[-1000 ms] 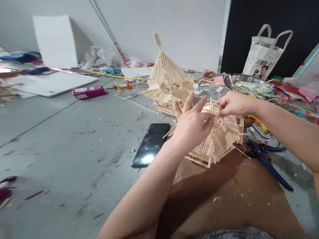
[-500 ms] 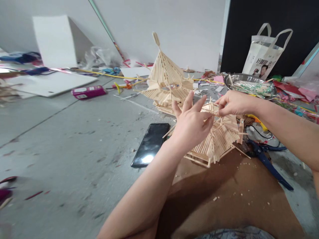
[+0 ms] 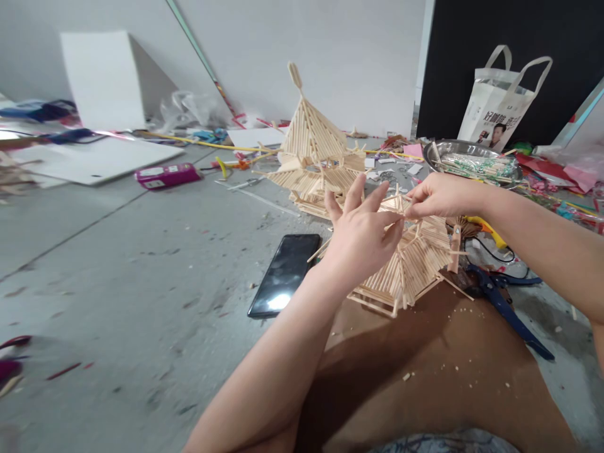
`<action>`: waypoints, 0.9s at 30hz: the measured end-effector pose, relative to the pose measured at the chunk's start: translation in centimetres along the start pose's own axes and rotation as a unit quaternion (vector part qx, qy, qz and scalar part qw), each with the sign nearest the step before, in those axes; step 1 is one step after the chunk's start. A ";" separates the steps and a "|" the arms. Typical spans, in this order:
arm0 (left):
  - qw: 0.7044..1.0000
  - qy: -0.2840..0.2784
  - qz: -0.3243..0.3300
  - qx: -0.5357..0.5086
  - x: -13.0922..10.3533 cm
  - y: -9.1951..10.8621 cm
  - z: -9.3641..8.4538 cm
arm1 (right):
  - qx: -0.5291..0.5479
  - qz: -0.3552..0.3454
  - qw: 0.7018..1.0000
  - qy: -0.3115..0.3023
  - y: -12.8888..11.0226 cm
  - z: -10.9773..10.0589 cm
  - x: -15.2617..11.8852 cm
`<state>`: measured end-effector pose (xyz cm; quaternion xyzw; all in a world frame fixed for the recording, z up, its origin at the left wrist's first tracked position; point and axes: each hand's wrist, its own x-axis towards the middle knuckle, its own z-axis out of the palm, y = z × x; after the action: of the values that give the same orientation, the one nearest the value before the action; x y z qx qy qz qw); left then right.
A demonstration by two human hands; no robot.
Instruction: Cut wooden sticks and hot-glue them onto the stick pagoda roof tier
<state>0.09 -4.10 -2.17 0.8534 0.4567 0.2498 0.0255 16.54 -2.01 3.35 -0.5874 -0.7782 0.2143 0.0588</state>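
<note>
A roof-shaped model of thin wooden sticks [image 3: 408, 270] sits on a brown board before me, with several stick ends poking out at its edges. Over its top my left hand [image 3: 361, 238] reaches in, thumb and index finger pinched together and the other fingers raised. Close to those fingertips, my right hand [image 3: 436, 196] is also pinched, just above the model's upper part. What lies between the fingers of either hand is too small to make out. Behind stands a taller pagoda model [image 3: 314, 141] of the same sticks, with a pointed roof.
A black phone [image 3: 285, 274] lies left of the brown board [image 3: 453, 371]. Blue-handled cutters [image 3: 512, 314] rest to the right. Farther back are a metal bowl [image 3: 427, 151] with packaged sticks, a white bag [image 3: 491, 110], a purple package [image 3: 167, 176] and scattered scraps.
My right hand's fingertips have shifted slightly left and down, closer to my left fingertips. My left hand stays nearly in place, and the models have not visibly moved.
</note>
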 end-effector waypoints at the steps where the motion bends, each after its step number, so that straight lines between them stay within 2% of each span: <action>1: 1.000 0.001 0.000 0.002 0.0 0.0 0.0 | 0.002 -0.001 1.000 0.001 0.0 0.0 0.0; 9: 1.000 0.005 0.005 0.007 -0.1 -0.3 0.1 | 0.019 -0.023 0.999 -0.021 0.0 0.0 0.3; 27: 1.000 0.001 -0.003 -0.007 -0.1 -0.1 -0.2 | -0.040 0.014 0.999 0.008 -0.9 0.4 0.2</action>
<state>-0.12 -4.13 -2.02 0.8519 0.4571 0.2538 0.0321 15.54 -2.11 3.33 -0.6022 -0.7771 0.1789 0.0385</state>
